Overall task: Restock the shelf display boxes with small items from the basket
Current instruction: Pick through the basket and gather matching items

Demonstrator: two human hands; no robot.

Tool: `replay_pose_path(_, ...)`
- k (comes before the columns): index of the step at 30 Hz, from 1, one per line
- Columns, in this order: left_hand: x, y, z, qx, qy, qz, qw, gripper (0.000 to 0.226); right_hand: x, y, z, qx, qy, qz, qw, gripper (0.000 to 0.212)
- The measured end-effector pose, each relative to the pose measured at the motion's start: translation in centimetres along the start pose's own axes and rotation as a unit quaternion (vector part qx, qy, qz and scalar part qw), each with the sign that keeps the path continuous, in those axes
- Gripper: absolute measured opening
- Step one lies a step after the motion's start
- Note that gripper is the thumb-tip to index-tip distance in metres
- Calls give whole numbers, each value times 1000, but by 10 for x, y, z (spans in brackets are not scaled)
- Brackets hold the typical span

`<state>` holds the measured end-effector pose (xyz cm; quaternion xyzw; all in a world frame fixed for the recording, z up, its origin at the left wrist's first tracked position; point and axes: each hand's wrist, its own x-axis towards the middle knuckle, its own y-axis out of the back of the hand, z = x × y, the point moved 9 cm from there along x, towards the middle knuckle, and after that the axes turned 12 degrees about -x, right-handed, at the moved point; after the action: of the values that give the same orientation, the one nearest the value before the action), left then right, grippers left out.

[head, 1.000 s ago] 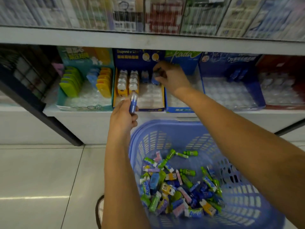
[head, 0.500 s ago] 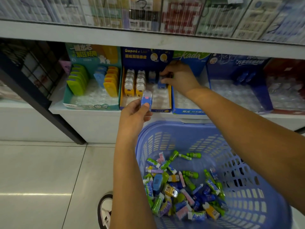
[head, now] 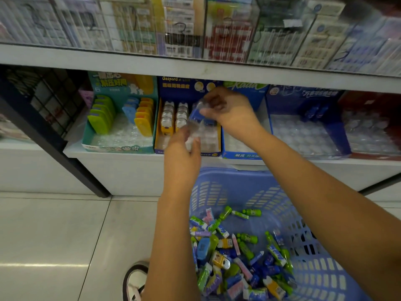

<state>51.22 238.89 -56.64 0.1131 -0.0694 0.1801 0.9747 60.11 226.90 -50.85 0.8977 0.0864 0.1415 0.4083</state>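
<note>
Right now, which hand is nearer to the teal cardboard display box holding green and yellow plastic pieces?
Left. The left hand is just right of the teal box, at the dark blue cardboard box's front; the right hand is farther right, over its back.

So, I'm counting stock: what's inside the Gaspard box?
Two rows of yellow items at left, a clear tray with vacant pockets in front. The left hand, right hand and a blue item hide the middle.
</note>
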Motion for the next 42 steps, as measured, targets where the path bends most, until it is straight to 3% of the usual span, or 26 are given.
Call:
replay_pose_path(3,-5,-24,-3,149,0,-73,986,43,18,0,0,-93,23,29,995,22)
replay_pose_path(6,-12,-34,-14,198,22,-112,973,43,29,-19,3,-178,43,5,983,28)
replay_pose_path(10,-9,-34,-18,198,29,-125,972,43,36,-35,12,-229,48,-4,972,28)
replay_pose_path(15,-9,-34,-19,203,34,-128,970,43,36,-35,12,-308,70,44,948,28)
replay_pose_path(23,-8,-35,-17,211,29,-134,968,46,34,-34,6,-317,90,52,943,28)
replay_pose_path(28,-10,-34,-18,218,14,-126,968,45,36,-39,9,-328,88,38,940,27)
replay_pose_path(34,-10,-29,-12,182,-1,-91,979,39,40,-41,-4,-416,89,-40,904,37)
replay_pose_path(38,-21,-23,29,73,-97,19,992,25,-7,-2,10,-269,79,-38,959,28)
replay_pose_path(40,-27,-47,27,80,-91,-28,992,29,-48,13,44,-219,38,-77,972,20)
replay_pose_path(42,-41,-93,-2,179,-21,-162,970,28,-96,5,95,-233,-38,-185,954,15)
